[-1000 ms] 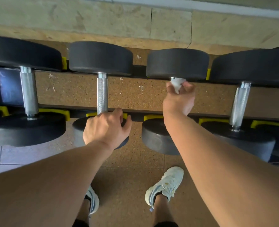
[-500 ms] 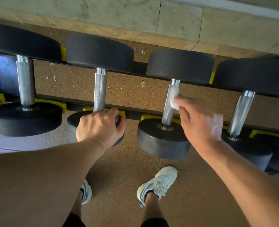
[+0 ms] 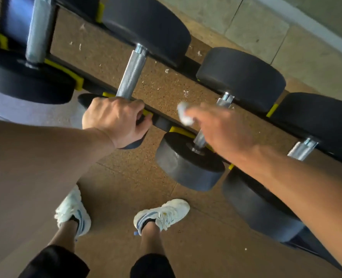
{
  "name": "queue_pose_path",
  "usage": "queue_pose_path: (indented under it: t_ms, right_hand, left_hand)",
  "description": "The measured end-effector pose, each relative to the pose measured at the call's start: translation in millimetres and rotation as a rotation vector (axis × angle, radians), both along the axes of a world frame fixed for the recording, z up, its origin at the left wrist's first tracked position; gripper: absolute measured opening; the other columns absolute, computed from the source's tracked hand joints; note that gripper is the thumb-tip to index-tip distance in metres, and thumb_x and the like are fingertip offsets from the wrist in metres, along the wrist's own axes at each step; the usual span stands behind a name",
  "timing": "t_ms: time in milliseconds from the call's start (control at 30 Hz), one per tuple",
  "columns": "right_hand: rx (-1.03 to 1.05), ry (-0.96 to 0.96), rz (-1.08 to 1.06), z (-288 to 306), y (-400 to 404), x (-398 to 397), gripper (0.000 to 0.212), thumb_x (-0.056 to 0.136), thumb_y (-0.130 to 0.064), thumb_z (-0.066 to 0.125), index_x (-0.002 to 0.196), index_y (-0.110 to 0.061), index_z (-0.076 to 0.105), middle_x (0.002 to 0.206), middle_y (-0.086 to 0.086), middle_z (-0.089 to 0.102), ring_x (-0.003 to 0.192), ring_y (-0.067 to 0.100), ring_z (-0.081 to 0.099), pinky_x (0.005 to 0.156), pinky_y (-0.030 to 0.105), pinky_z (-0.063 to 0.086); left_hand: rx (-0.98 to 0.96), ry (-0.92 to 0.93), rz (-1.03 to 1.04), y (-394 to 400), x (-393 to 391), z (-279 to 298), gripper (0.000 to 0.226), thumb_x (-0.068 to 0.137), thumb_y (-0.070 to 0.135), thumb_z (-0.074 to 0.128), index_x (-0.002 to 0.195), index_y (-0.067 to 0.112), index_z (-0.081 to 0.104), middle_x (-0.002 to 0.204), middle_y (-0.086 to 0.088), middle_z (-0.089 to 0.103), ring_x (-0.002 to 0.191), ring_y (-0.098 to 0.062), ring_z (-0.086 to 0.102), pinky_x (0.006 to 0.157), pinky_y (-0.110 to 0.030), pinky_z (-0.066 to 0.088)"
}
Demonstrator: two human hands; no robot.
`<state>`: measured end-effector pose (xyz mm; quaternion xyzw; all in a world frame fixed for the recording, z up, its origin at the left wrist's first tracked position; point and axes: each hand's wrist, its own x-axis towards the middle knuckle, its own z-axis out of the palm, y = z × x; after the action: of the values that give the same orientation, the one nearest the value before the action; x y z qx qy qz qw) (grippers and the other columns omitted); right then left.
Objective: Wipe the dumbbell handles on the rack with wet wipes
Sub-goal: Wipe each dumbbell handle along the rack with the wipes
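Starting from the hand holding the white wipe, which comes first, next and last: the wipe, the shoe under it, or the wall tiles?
From the right hand:
1. Wipe, pinched in its fingers.
2. Shoe, on the floor below.
3. Wall tiles, behind the rack, top right.

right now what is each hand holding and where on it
The right hand pinches a balled white wipe at its fingers. The left hand grips the near weight of a dumbbell by its top edge.

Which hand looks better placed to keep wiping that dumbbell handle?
Right. The right hand holds the white wipe at the dumbbell handle; the left hand rests on the neighbouring dumbbell's weight.
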<state>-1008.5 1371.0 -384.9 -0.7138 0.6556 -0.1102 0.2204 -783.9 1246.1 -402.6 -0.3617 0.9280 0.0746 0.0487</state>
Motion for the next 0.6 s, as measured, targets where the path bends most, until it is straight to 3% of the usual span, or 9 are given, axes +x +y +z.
queue_pose_path:
  t_ms: [33, 100, 167, 200, 333, 400, 467, 533, 600]
  right_hand:
    - [-0.096, 0.112, -0.003, -4.0, -3.6, -5.7, 0.033, 0.090, -0.008, 0.056, 0.122, -0.011, 0.066, 0.108, 0.013, 0.073, 0.099, 0.027, 0.071, 0.085, 0.034, 0.059]
    - [-0.068, 0.308, -0.010, -14.5, -4.7, -18.9, 0.043, 0.079, 0.001, 0.068, 0.120, -0.010, 0.066, 0.122, 0.015, 0.069, 0.125, 0.027, 0.059, 0.112, 0.037, 0.039]
    - [0.096, 0.370, -0.006, -16.9, 1.9, -21.7, 0.044, 0.079, -0.002, 0.070, 0.120, -0.017, 0.066, 0.131, 0.015, 0.064, 0.134, 0.027, 0.050, 0.118, 0.035, 0.026]
    - [0.151, 0.365, 0.016, -18.3, 8.2, -18.2, 0.041, 0.083, -0.006, 0.066, 0.121, -0.021, 0.065, 0.133, 0.013, 0.063, 0.134, 0.027, 0.049, 0.118, 0.036, 0.029]
    - [0.280, 0.033, 0.081, -11.5, 27.8, 11.6, 0.025, 0.098, -0.027, 0.049, 0.115, -0.026, 0.067, 0.109, -0.005, 0.069, 0.107, 0.012, 0.062, 0.088, 0.028, 0.053]
    - [0.344, -0.129, -0.061, -3.1, 19.5, 12.4, 0.024, 0.102, -0.032, 0.047, 0.114, -0.023, 0.067, 0.083, -0.016, 0.064, 0.076, -0.006, 0.061, 0.064, 0.012, 0.048]
    - [0.209, -0.177, -0.151, 5.3, 7.0, 9.1, 0.026, 0.102, -0.028, 0.048, 0.121, -0.023, 0.064, 0.074, -0.008, 0.066, 0.058, 0.000, 0.061, 0.049, 0.016, 0.048]
    - [-0.068, 0.013, -0.168, 5.7, -5.2, 1.6, 0.033, 0.096, -0.010, 0.055, 0.128, -0.013, 0.062, 0.099, 0.010, 0.075, 0.085, 0.016, 0.073, 0.074, 0.027, 0.060]
    - [-0.076, 0.233, -0.049, -8.6, -9.3, -11.4, 0.044, 0.088, 0.002, 0.057, 0.130, -0.009, 0.061, 0.130, 0.014, 0.064, 0.127, 0.026, 0.057, 0.112, 0.036, 0.039]
  left_hand:
    - [0.001, 0.002, 0.006, 0.0, 0.5, -0.4, 0.039, 0.094, 0.050, 0.045, 0.073, 0.020, 0.056, 0.060, -0.001, 0.055, 0.057, -0.027, 0.053, 0.054, -0.028, 0.032]
    - [-0.005, 0.014, 0.017, -0.3, 0.8, -1.5, 0.038, 0.094, 0.050, 0.045, 0.073, 0.020, 0.054, 0.059, -0.001, 0.054, 0.056, -0.026, 0.050, 0.054, -0.027, 0.031]
    - [0.000, 0.029, 0.014, 0.1, 1.1, -2.4, 0.038, 0.094, 0.050, 0.045, 0.072, 0.020, 0.051, 0.059, -0.001, 0.054, 0.057, -0.027, 0.050, 0.055, -0.028, 0.031]
    - [0.004, 0.036, 0.014, 0.5, 1.2, -2.7, 0.037, 0.095, 0.050, 0.044, 0.071, 0.021, 0.049, 0.059, -0.001, 0.054, 0.057, -0.028, 0.051, 0.055, -0.029, 0.032]
    - [-0.015, 0.048, 0.025, 0.7, 1.5, -3.2, 0.037, 0.094, 0.050, 0.045, 0.072, 0.021, 0.050, 0.059, -0.002, 0.054, 0.057, -0.028, 0.051, 0.055, -0.030, 0.031]
    - [-0.021, 0.051, 0.029, 0.7, 1.2, -2.9, 0.037, 0.094, 0.050, 0.043, 0.071, 0.021, 0.050, 0.059, -0.002, 0.054, 0.056, -0.027, 0.048, 0.056, -0.030, 0.030]
    - [-0.023, 0.059, 0.023, 1.2, 1.5, -3.1, 0.037, 0.094, 0.049, 0.042, 0.071, 0.021, 0.049, 0.058, -0.001, 0.053, 0.056, -0.026, 0.047, 0.056, -0.029, 0.030]
    - [-0.023, 0.068, 0.019, 1.4, 1.6, -3.5, 0.038, 0.095, 0.049, 0.041, 0.072, 0.020, 0.051, 0.058, -0.001, 0.052, 0.055, -0.026, 0.048, 0.056, -0.029, 0.030]
    - [-0.020, 0.066, 0.016, 0.6, 2.1, -4.2, 0.038, 0.095, 0.049, 0.041, 0.073, 0.021, 0.051, 0.058, -0.001, 0.052, 0.057, -0.027, 0.050, 0.056, -0.030, 0.031]
